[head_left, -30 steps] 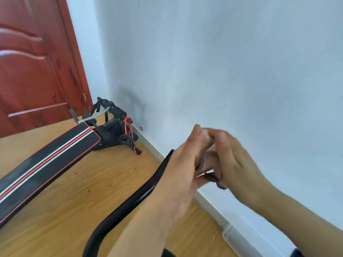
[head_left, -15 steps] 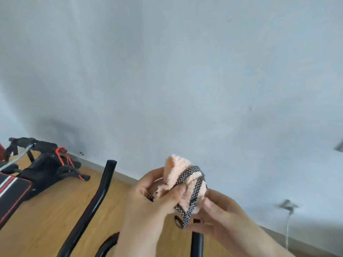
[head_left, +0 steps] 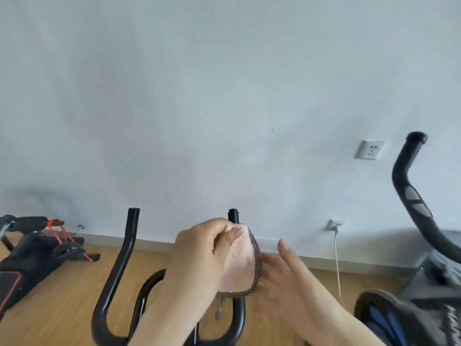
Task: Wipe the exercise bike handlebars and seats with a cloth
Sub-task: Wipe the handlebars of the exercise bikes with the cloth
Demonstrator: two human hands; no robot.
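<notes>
Cloth [head_left: 239,260], pink and fluffy with a black-and-white chequered edge, is bunched in the left hand [head_left: 197,255], whose fingers and thumb curl round its upper fold; a small loop hangs from its lower edge. The right hand [head_left: 294,278] is just to the right of the grip, fingers straight and spread, holding nothing, its fingertips close to the chequered edge, though contact cannot be made out. Directly beneath and behind the grip run the black handlebars [head_left: 117,270] of the nearest bike; one upright end pokes out just above the cloth, another rises to the left of the grip, and the curved lower loop passes under it. Whether the cloth touches any bar cannot be told, since the hand and cloth cover that spot. Judged from this, the cloth is only being gathered for use and the wiping looks barely begun; all the bars and every seat appear left to do. No seat is clearly in view. Well to the right of the grip stands a second handlebar [head_left: 409,186] with grey pads, with a dark blue-marked part of that machine below it. Well to the left, a black and red bench [head_left: 32,253] lies on the wooden floor [head_left: 62,295]; beyond the grip, the pale wall [head_left: 224,96] carries a socket [head_left: 370,149] and a plugged white cable [head_left: 337,260].
</notes>
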